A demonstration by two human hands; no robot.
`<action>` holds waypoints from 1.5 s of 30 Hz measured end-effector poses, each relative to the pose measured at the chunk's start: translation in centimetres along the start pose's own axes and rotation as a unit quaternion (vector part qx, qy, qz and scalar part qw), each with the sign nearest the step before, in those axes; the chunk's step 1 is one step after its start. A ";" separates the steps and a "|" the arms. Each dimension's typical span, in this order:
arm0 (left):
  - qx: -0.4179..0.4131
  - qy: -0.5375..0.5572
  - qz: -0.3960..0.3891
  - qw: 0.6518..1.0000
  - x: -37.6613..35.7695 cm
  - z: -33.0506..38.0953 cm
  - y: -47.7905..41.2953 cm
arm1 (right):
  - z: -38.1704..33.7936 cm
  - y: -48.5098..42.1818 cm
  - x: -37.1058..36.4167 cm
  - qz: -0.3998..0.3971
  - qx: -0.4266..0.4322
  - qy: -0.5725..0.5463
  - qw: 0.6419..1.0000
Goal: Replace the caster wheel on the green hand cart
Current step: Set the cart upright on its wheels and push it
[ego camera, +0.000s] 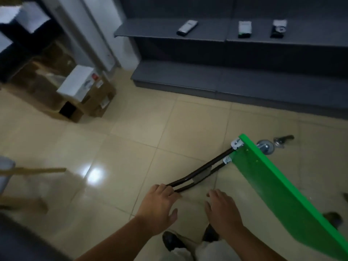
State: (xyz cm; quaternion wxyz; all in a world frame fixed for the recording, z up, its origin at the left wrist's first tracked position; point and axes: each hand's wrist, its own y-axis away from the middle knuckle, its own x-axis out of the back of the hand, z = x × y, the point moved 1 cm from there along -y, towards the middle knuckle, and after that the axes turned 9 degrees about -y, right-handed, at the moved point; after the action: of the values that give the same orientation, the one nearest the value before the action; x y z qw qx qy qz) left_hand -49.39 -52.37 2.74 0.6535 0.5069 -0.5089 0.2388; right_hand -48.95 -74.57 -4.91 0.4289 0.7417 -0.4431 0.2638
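A green hand cart point(273, 185) stands on edge on the floor point(131, 147), caster wheel point(264, 146) showing. The left hand point(158, 206) touches its dark handle point(203, 168), grip unclear in blur; the right hand point(222, 210) hovers open. Barely held, the cart could topple.

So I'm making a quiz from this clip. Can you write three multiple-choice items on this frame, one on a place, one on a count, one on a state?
1. Where do the small items lie?
A. on the floor
B. on the dark shelf
C. on the cardboard boxes

2. How many of them are there?
A. one
B. three
C. six

3. The right hand is:
A. open, holding nothing
B. gripping a wheel
C. gripping a wrench

Answers:
1 B, all of them rest on the shelf's top board.
2 B, three lie in a row there.
3 A, its fingers are spread and empty.
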 end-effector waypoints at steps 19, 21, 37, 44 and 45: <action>-0.296 -0.034 -0.051 0.953 -15.9 -9.6 -19.8 | -1.3 -14.9 -22.9 0.060 -0.269 -0.333 0.902; -0.279 -0.016 -0.097 0.955 -20.6 -10.8 -21.0 | -1.5 -16.4 -28.5 0.063 -0.301 -0.385 0.870; -0.015 0.253 -0.205 0.945 -35.9 -13.3 -21.2 | -5.5 -23.5 -47.9 0.086 -0.247 -0.478 0.839; -0.049 0.424 -0.179 0.886 -25.0 -8.0 -21.3 | -5.9 -22.0 -46.6 0.204 -0.313 -0.559 0.740; -0.046 0.464 -0.192 0.864 -22.9 -6.9 -21.7 | -5.9 -21.4 -46.1 0.225 -0.324 -0.553 0.734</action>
State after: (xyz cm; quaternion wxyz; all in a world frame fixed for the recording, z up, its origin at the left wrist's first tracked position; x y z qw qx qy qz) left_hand -36.96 -49.56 -26.88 0.8698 0.3942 -0.0502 0.2926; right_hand -51.73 -44.43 -46.12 0.2513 0.4515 -0.8145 -0.2638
